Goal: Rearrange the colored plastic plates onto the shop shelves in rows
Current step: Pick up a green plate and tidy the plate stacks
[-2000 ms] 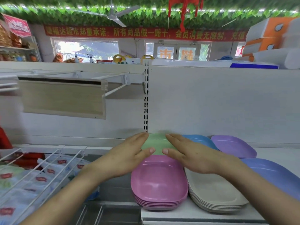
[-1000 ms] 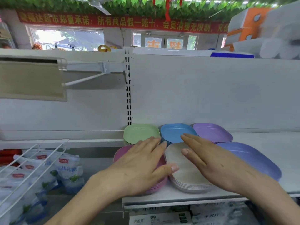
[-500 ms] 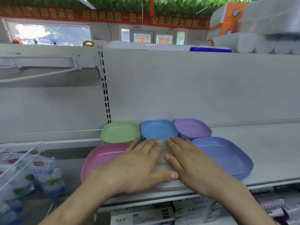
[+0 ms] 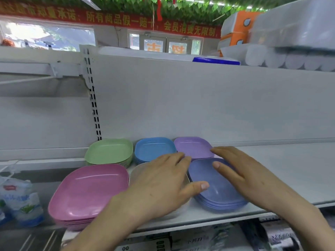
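Front row at shelf (image 4: 282,171) lip: pink stack (image 4: 90,189); white stack (image 4: 136,175) under flat left hand (image 4: 163,183); blue-violet stack (image 4: 219,196), long axis back-left to front-right, below right hand (image 4: 250,176). Fingers (image 4: 174,158) straight, slightly spread. Bare shelf rightward.

White metal shelf (image 4: 272,169), plain grey-white back panel (image 4: 181,98) behind. Black-slotted upright rail (image 4: 93,105) at left. Red banner (image 4: 126,19) with yellow characters across far wall; green leaf garland (image 4: 181,6) above. Bright window (image 4: 45,38) at left, glazed door (image 4: 165,45) at centre. Wrapped paper rolls (image 4: 290,58) on top right. Bagged goods (image 4: 20,201) on lower level, far left. Daylight soft.
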Demonstrator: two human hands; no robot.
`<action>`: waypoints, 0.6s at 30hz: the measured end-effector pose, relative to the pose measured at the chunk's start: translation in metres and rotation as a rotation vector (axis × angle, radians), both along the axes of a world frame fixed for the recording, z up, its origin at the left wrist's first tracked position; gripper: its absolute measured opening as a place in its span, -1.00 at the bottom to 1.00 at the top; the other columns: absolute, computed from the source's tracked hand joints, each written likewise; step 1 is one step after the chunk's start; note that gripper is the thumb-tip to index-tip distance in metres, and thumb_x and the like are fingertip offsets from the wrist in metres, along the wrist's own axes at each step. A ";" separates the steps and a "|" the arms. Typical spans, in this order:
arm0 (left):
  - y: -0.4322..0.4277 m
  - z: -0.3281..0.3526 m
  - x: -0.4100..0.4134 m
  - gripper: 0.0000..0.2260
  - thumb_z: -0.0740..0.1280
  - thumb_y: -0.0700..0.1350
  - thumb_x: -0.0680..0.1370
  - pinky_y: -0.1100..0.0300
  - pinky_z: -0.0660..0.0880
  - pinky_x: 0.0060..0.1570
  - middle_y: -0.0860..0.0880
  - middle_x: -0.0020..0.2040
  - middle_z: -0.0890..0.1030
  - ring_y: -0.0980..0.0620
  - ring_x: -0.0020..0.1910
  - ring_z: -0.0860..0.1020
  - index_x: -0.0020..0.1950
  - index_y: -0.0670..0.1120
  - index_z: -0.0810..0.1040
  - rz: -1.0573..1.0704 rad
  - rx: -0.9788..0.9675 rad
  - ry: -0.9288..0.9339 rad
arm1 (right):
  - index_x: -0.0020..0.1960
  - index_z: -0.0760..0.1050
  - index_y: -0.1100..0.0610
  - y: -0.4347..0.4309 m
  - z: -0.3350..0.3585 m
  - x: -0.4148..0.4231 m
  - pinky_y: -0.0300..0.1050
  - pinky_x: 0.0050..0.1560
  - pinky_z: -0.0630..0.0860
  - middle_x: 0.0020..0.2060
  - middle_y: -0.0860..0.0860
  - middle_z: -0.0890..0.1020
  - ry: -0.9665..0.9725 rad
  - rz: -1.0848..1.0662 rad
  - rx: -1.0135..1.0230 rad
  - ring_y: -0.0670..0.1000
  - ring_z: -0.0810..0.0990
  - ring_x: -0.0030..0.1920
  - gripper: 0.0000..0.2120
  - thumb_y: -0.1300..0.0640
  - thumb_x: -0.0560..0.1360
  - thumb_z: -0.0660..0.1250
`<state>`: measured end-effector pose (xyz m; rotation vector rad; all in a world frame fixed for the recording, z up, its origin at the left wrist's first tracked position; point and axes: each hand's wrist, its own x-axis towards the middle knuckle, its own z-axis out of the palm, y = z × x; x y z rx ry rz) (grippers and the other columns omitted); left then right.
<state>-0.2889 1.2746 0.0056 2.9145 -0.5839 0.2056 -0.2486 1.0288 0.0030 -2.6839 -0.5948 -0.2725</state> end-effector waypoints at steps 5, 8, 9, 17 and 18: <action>-0.031 -0.021 0.012 -0.09 -0.06 0.59 0.48 -0.02 0.07 0.58 0.03 0.62 0.19 0.03 0.60 0.12 0.64 0.01 0.12 0.012 0.038 0.047 | 0.64 0.14 -0.16 -0.019 -0.022 0.010 -0.14 0.57 0.19 0.55 -0.37 0.20 0.104 0.014 0.021 -0.33 0.16 0.53 -0.27 -0.46 0.56 -0.05; -0.034 -0.029 0.015 0.04 -0.08 0.63 0.43 -0.12 -0.08 0.61 0.00 0.69 0.01 0.05 0.66 -0.07 0.69 -0.05 -0.03 0.029 0.067 0.104 | 0.67 0.04 -0.13 -0.020 -0.032 0.010 -0.36 0.50 0.06 0.57 -0.35 0.13 0.122 0.018 0.042 -0.35 0.08 0.54 -0.27 -0.37 0.57 0.03; -0.035 -0.030 0.015 0.05 -0.08 0.63 0.42 -0.12 -0.10 0.61 -0.01 0.69 -0.01 0.05 0.66 -0.09 0.68 -0.06 -0.04 0.032 0.068 0.114 | 0.67 0.03 -0.12 -0.020 -0.034 0.010 -0.42 0.47 0.02 0.58 -0.33 0.12 0.119 0.019 0.046 -0.35 0.07 0.54 -0.29 -0.34 0.59 0.06; -0.036 -0.028 0.012 0.02 -0.09 0.63 0.41 -0.06 -0.13 0.62 0.03 0.69 -0.02 0.08 0.65 -0.07 0.68 -0.01 -0.03 0.046 0.057 0.124 | 0.66 0.06 -0.12 -0.027 -0.042 0.016 -0.34 0.51 0.03 0.60 -0.29 0.11 0.095 0.070 0.055 -0.31 0.06 0.56 -0.30 -0.34 0.60 0.09; -0.035 -0.025 0.011 0.00 -0.07 0.62 0.43 -0.05 -0.15 0.62 0.06 0.69 -0.05 0.10 0.65 -0.11 0.68 0.02 -0.08 0.041 0.046 0.137 | 0.65 0.08 -0.15 -0.028 -0.039 0.018 -0.31 0.52 0.07 0.57 -0.33 0.14 0.119 0.084 0.092 -0.34 0.09 0.55 -0.30 -0.36 0.59 0.10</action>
